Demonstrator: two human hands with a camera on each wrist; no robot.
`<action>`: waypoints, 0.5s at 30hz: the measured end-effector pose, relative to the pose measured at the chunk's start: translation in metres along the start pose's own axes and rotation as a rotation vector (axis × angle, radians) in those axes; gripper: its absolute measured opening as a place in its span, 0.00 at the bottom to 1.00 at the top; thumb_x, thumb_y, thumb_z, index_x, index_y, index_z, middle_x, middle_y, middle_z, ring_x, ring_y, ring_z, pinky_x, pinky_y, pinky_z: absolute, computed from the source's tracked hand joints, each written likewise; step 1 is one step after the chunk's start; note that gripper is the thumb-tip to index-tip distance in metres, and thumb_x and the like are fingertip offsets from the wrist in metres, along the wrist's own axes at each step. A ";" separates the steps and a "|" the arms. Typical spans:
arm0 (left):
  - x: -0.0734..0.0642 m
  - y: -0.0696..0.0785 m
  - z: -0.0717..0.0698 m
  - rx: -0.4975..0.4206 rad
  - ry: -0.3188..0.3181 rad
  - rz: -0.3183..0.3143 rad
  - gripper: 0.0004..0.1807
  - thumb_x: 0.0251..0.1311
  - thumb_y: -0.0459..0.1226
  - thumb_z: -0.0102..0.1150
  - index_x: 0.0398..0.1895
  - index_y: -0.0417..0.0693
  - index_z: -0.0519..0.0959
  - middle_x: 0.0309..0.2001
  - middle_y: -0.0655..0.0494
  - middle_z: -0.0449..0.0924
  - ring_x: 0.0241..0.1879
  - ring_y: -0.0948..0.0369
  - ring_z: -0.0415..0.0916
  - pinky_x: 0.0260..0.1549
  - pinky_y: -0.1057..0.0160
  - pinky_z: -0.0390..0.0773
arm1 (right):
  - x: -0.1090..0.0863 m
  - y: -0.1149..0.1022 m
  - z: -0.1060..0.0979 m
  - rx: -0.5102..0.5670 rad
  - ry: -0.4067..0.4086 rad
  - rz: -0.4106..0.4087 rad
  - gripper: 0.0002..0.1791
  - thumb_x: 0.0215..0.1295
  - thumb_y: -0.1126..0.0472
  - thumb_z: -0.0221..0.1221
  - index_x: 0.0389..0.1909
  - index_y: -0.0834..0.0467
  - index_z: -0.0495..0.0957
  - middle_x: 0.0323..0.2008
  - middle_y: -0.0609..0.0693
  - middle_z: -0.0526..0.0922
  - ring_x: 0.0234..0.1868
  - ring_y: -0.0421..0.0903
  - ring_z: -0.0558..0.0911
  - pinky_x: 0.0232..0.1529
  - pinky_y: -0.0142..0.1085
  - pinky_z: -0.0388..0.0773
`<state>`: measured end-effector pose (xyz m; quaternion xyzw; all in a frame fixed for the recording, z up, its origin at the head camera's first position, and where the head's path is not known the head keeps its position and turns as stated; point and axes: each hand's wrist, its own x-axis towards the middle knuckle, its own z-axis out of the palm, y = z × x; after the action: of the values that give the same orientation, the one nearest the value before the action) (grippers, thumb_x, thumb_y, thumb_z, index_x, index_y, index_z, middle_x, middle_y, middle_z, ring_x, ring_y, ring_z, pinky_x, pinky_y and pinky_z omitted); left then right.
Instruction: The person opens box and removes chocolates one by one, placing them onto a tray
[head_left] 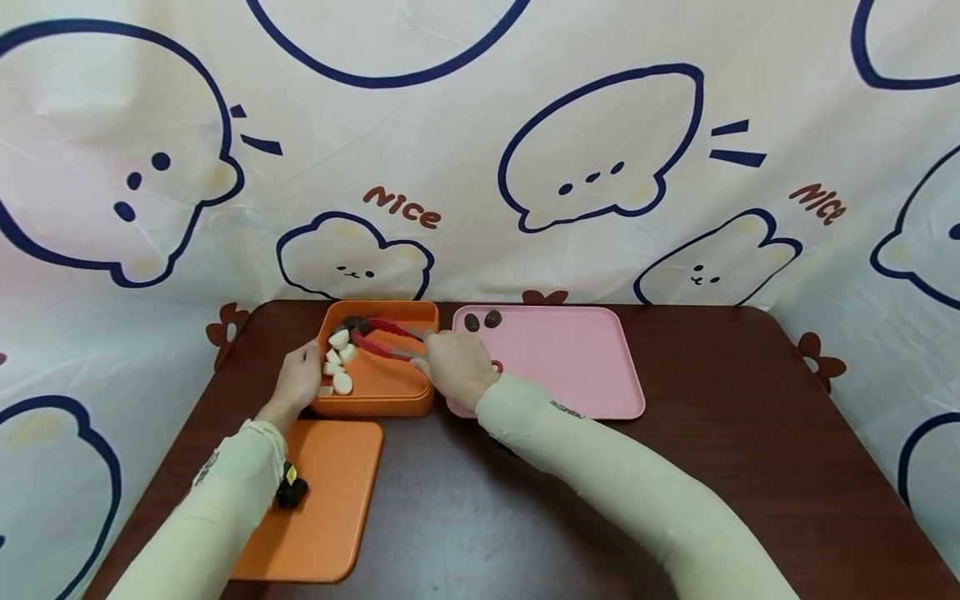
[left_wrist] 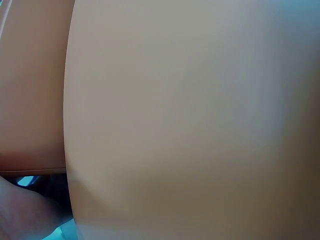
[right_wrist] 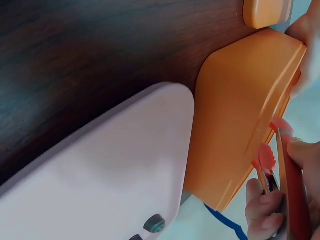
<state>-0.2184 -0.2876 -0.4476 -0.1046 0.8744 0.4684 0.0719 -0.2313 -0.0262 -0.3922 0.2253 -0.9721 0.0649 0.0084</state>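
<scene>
Holding: my right hand (head_left: 456,367) grips red tongs (head_left: 386,337), fingers curled round the handles, at the right rim of the orange box (head_left: 390,392).
Tongs: their tips reach into the far left part of the box, closed around a dark piece (head_left: 351,322); the right wrist view shows the red handles (right_wrist: 290,190) between my fingers and thumb.
Left hand: my left hand (head_left: 298,377) rests against the left wall of the box, fingers relaxed and fairly straight along it, with nothing pinched that I can see; the left wrist view shows only blurred orange surface.
Box: it sits near the far edge of the table (head_left: 712,467), left of the middle, touching the pink tray (head_left: 585,367) on its right.
White pieces: several pale chunks (head_left: 339,360) lie along the left inside of the box.
Tray: two dark pieces (head_left: 482,320) lie in its far left corner, side by side.
Lid: a flat orange lid (head_left: 330,500) lies toward the near left edge of the table, just in front of the box, partly under my left sleeve (head_left: 225,492).
Backdrop: a cartoon-printed cloth (head_left: 600,167) hangs behind the table.
</scene>
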 end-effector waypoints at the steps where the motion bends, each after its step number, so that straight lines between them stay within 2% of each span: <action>1: 0.000 -0.001 0.001 -0.002 0.005 0.000 0.37 0.79 0.54 0.13 0.78 0.43 0.58 0.69 0.28 0.63 0.74 0.38 0.56 0.73 0.40 0.57 | 0.000 -0.002 0.001 -0.013 -0.002 -0.009 0.23 0.71 0.37 0.57 0.47 0.53 0.83 0.29 0.46 0.82 0.26 0.42 0.79 0.28 0.33 0.81; 2: 0.000 -0.001 0.001 -0.002 0.003 0.001 0.37 0.79 0.54 0.13 0.78 0.43 0.58 0.75 0.30 0.57 0.75 0.37 0.54 0.74 0.38 0.56 | 0.000 -0.003 0.001 -0.024 -0.004 -0.016 0.23 0.71 0.37 0.57 0.46 0.53 0.83 0.29 0.46 0.83 0.26 0.42 0.79 0.28 0.33 0.81; 4: 0.000 -0.001 0.002 -0.006 0.006 0.005 0.37 0.79 0.54 0.13 0.78 0.42 0.57 0.76 0.30 0.54 0.76 0.37 0.52 0.74 0.38 0.55 | 0.000 -0.005 0.002 -0.031 -0.007 -0.027 0.23 0.71 0.38 0.57 0.45 0.53 0.83 0.29 0.45 0.84 0.26 0.42 0.80 0.27 0.33 0.81; 5: 0.000 -0.001 0.002 -0.007 0.010 0.007 0.37 0.79 0.53 0.12 0.77 0.41 0.59 0.69 0.26 0.60 0.73 0.37 0.56 0.72 0.41 0.59 | 0.001 -0.006 0.003 -0.033 -0.008 -0.032 0.23 0.71 0.38 0.56 0.46 0.53 0.83 0.29 0.45 0.83 0.26 0.42 0.80 0.26 0.33 0.80; 6: 0.000 -0.001 0.002 -0.004 0.014 0.010 0.37 0.80 0.53 0.12 0.76 0.40 0.59 0.68 0.25 0.60 0.73 0.37 0.56 0.72 0.40 0.59 | 0.002 -0.007 0.003 -0.041 -0.001 -0.041 0.22 0.71 0.38 0.57 0.44 0.53 0.83 0.28 0.45 0.83 0.25 0.42 0.80 0.25 0.33 0.80; 7: 0.000 -0.001 0.002 -0.007 0.015 0.010 0.37 0.79 0.53 0.12 0.76 0.40 0.59 0.63 0.24 0.62 0.73 0.37 0.56 0.72 0.41 0.59 | 0.003 -0.007 0.004 -0.050 0.007 -0.047 0.22 0.72 0.38 0.56 0.43 0.53 0.83 0.26 0.45 0.83 0.25 0.42 0.80 0.24 0.32 0.79; 8: -0.001 -0.001 0.001 0.000 0.009 0.014 0.37 0.79 0.53 0.12 0.80 0.42 0.52 0.72 0.27 0.56 0.78 0.38 0.48 0.75 0.38 0.53 | 0.004 -0.008 0.004 -0.053 0.012 -0.049 0.21 0.72 0.38 0.57 0.42 0.52 0.83 0.25 0.45 0.82 0.24 0.42 0.79 0.23 0.32 0.78; 9: 0.000 0.000 0.001 -0.002 0.014 0.014 0.37 0.79 0.53 0.12 0.79 0.41 0.55 0.63 0.24 0.62 0.73 0.37 0.56 0.72 0.41 0.57 | 0.005 -0.008 0.004 -0.059 0.018 -0.051 0.21 0.72 0.39 0.57 0.42 0.52 0.84 0.25 0.45 0.82 0.23 0.42 0.79 0.23 0.32 0.77; 10: 0.000 0.000 0.001 0.002 0.016 0.012 0.38 0.79 0.53 0.12 0.79 0.40 0.56 0.61 0.24 0.65 0.71 0.37 0.59 0.71 0.41 0.61 | 0.006 -0.008 0.004 -0.066 0.023 -0.054 0.21 0.72 0.39 0.57 0.41 0.52 0.84 0.24 0.45 0.82 0.23 0.42 0.79 0.23 0.32 0.77; 11: 0.001 0.000 0.001 0.006 0.019 0.015 0.38 0.79 0.53 0.12 0.73 0.39 0.63 0.49 0.26 0.68 0.60 0.38 0.68 0.64 0.45 0.66 | 0.007 -0.009 0.004 -0.079 0.028 -0.059 0.20 0.72 0.39 0.57 0.41 0.52 0.84 0.24 0.44 0.82 0.24 0.42 0.80 0.23 0.32 0.78; 12: 0.001 0.000 0.000 0.015 0.024 0.017 0.37 0.79 0.53 0.12 0.64 0.38 0.68 0.43 0.30 0.72 0.50 0.40 0.72 0.60 0.46 0.70 | 0.008 -0.009 0.004 -0.086 0.032 -0.061 0.20 0.72 0.39 0.57 0.41 0.51 0.84 0.24 0.45 0.83 0.24 0.42 0.80 0.23 0.33 0.78; 13: 0.002 0.000 0.000 0.020 0.033 0.020 0.35 0.80 0.53 0.13 0.51 0.38 0.71 0.33 0.37 0.69 0.38 0.45 0.71 0.51 0.51 0.71 | 0.009 -0.010 0.004 -0.094 0.036 -0.062 0.20 0.72 0.39 0.57 0.42 0.51 0.85 0.25 0.45 0.84 0.24 0.42 0.81 0.24 0.33 0.79; 14: 0.004 0.000 0.001 0.029 0.044 0.024 0.33 0.80 0.53 0.14 0.40 0.40 0.68 0.28 0.44 0.66 0.30 0.50 0.65 0.43 0.54 0.69 | 0.009 -0.010 0.004 -0.100 0.037 -0.064 0.19 0.71 0.40 0.58 0.42 0.51 0.85 0.26 0.45 0.85 0.25 0.42 0.81 0.25 0.34 0.80; 15: 0.004 0.000 0.001 0.033 0.053 0.024 0.30 0.80 0.52 0.14 0.33 0.43 0.63 0.24 0.50 0.60 0.25 0.53 0.58 0.38 0.57 0.65 | 0.010 -0.011 0.004 -0.103 0.036 -0.065 0.19 0.71 0.40 0.58 0.43 0.51 0.85 0.27 0.45 0.85 0.25 0.43 0.81 0.26 0.34 0.81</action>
<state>-0.2225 -0.2879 -0.4493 -0.1054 0.8849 0.4515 0.0449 -0.2354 -0.0406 -0.3942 0.2547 -0.9660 0.0185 0.0395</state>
